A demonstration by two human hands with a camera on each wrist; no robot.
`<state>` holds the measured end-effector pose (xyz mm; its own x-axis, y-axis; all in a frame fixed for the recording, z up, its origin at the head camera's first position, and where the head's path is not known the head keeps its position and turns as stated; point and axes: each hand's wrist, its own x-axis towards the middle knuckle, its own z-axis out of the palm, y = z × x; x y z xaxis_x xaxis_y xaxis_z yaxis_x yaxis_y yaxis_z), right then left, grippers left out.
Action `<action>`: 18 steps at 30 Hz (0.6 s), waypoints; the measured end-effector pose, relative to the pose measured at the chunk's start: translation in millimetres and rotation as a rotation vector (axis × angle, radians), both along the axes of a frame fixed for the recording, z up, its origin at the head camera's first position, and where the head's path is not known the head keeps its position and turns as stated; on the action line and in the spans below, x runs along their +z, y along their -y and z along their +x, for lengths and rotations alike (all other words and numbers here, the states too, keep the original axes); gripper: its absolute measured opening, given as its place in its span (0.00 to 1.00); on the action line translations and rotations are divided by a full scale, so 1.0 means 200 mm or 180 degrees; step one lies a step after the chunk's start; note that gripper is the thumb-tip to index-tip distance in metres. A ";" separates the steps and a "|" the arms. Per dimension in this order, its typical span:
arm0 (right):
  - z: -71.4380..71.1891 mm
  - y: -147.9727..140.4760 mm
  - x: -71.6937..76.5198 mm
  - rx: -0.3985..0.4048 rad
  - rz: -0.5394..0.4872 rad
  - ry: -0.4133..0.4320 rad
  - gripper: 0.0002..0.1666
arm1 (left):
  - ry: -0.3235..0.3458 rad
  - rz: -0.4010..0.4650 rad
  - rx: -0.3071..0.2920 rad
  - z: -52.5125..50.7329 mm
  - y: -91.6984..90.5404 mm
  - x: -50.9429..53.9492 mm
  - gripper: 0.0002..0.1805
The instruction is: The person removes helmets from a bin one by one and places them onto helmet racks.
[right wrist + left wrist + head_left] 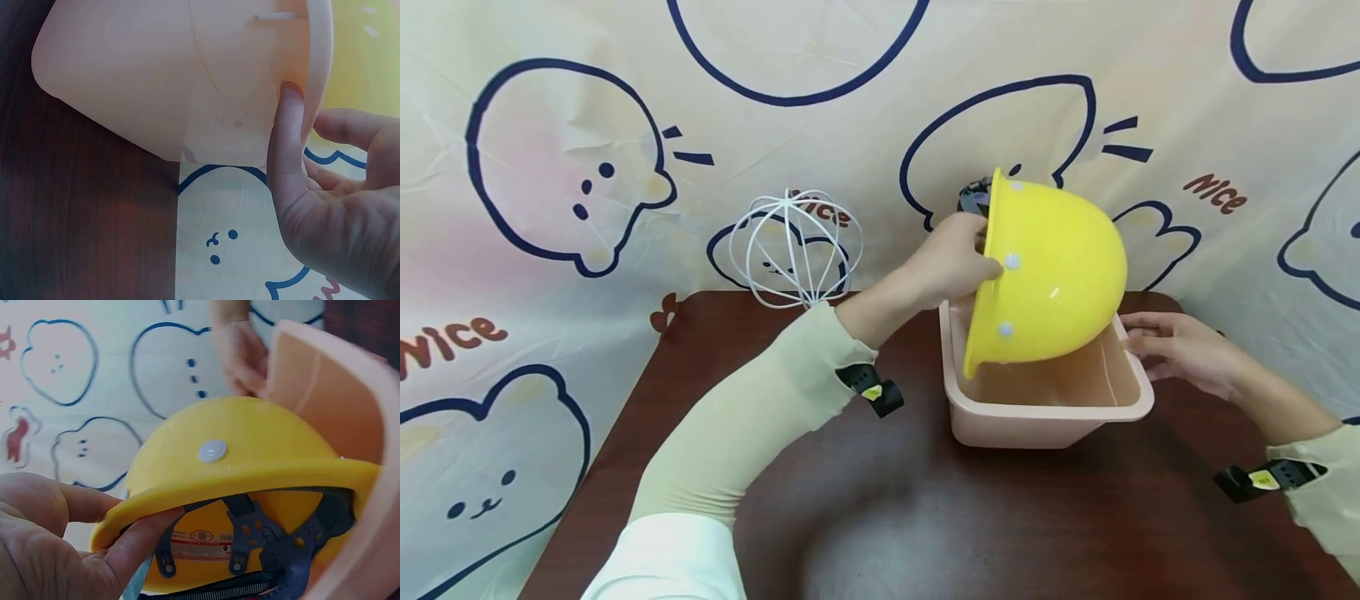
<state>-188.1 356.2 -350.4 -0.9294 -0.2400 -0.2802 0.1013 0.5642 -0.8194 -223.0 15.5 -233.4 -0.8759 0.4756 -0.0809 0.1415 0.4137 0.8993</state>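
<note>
A yellow hard hat [1052, 267] is tilted on its side above a pale pink plastic bin [1045, 429], its lower part inside the bin's opening. My left hand [951, 258] pinches the hat's brim, thumb on one side and fingers on the other. Inside the shell, the left wrist view shows a dark harness [275, 544] and a red-and-white label [201, 545]. At the bin's right side my right hand [1183, 350] grips the rim; in the right wrist view the thumb lies on the outer wall [156, 81] and fingers reach over the edge.
A white wire whisk-like globe [797, 250] stands at the back left of the dark brown table [865, 500]. Behind the table hangs a pale cloth [820, 50] printed with blue cartoon outlines. Black straps [871, 388] circle both wrists.
</note>
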 end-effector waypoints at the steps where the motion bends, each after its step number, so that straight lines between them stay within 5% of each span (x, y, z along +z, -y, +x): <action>1: 0.00 0.00 0.00 0.0007 0.0000 -0.0002 0.38 | 0.0001 0.0061 0.0025 0.00 0.01 0.02 0.20; 11: -0.01 -0.01 0.02 0.0082 0.0003 -0.0004 0.36 | 0.0256 0.0635 0.0357 -0.02 0.11 0.05 0.21; 18: 0.00 0.00 0.04 0.0117 0.0268 -0.0119 0.37 | 0.0422 0.1006 0.0413 -0.02 0.18 0.07 0.21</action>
